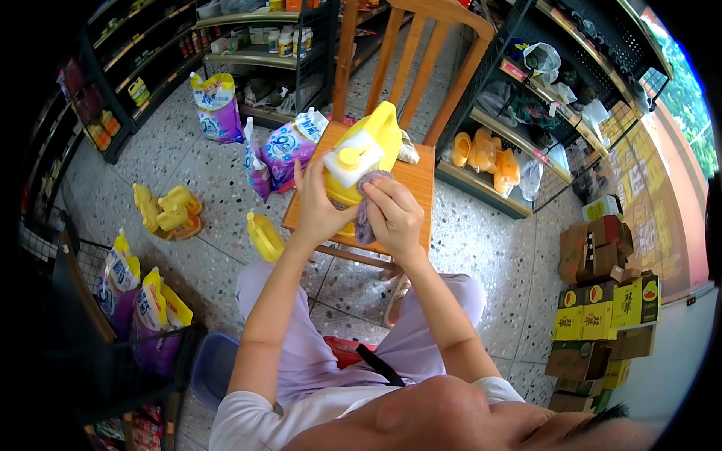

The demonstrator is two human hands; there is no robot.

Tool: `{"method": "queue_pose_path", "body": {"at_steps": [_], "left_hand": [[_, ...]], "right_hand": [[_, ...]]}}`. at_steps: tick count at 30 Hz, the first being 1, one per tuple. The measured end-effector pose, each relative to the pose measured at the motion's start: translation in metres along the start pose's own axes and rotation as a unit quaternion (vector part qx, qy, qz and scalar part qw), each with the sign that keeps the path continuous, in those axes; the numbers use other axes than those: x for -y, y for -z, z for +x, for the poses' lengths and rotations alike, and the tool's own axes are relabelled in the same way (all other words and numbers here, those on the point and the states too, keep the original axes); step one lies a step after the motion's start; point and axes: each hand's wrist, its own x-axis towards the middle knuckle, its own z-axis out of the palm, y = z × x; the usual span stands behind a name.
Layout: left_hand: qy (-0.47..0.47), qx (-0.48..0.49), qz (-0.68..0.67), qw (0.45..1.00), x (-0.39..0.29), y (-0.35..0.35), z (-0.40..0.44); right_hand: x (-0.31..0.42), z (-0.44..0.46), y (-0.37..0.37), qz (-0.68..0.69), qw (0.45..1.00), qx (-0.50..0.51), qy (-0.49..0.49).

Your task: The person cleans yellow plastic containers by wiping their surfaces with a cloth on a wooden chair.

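Note:
A large yellow jug point(382, 129) with a moulded handle rests on the seat of a wooden chair point(412, 197) in front of me. Around its yellow cap point(349, 158) is a white patch point(362, 167) whose nature I cannot make out. My left hand point(323, 201) grips the jug's left side, fingers spread along it. In my right hand point(394, 214) is a bunched purple-grey cloth point(364, 222), pressed against the jug's right side. Behind the jug, a whitish crumpled cloth point(408, 150) lies on the seat.
Yellow jugs point(177, 210) stand on the speckled floor at left, and another yellow jug point(265, 237) is beside the chair. Purple detergent bags point(292, 146) stand behind it. Shelves point(519, 143) flank both sides. Stacked cartons point(598, 312) are at right; a blue bin point(216, 364) is at left.

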Motion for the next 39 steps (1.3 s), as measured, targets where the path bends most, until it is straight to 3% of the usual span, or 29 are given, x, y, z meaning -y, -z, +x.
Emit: {"method": "queue_pose_path", "body": {"at_steps": [5, 8, 11, 15, 19, 23, 30, 39], "left_hand": [[-0.006, 0.025, 0.021, 0.999, 0.002, 0.005, -0.001], [0.047, -0.025, -0.091, 0.994, 0.003, -0.007, -0.006], [0.058, -0.015, -0.083, 0.995, 0.000, -0.010, -0.007], [0.067, 0.017, 0.016, 0.997, -0.005, -0.006, -0.008], [0.100, -0.006, 0.019, 0.995, -0.001, -0.012, -0.010], [0.097, 0.021, 0.016, 0.995, 0.016, -0.014, -0.015], [0.109, 0.015, -0.035, 0.993, 0.033, -0.006, -0.011], [0.135, 0.156, -0.132, 0.970, 0.055, 0.017, 0.007]], "right_hand": [[0.000, 0.000, 0.008, 0.012, 0.999, 0.033, -0.009], [-0.009, -0.007, 0.013, 0.031, 0.998, 0.046, 0.001], [-0.020, -0.013, 0.026, 0.045, 0.994, 0.099, -0.029], [-0.032, -0.015, 0.035, 0.107, 0.987, 0.063, -0.101], [-0.024, 0.004, 0.030, 0.050, 0.998, -0.014, 0.039], [-0.013, 0.013, 0.007, 0.032, 0.989, 0.050, 0.137], [-0.027, 0.009, 0.004, 0.029, 0.991, 0.069, 0.114], [-0.036, 0.004, 0.011, -0.001, 0.998, 0.005, 0.070]]}}
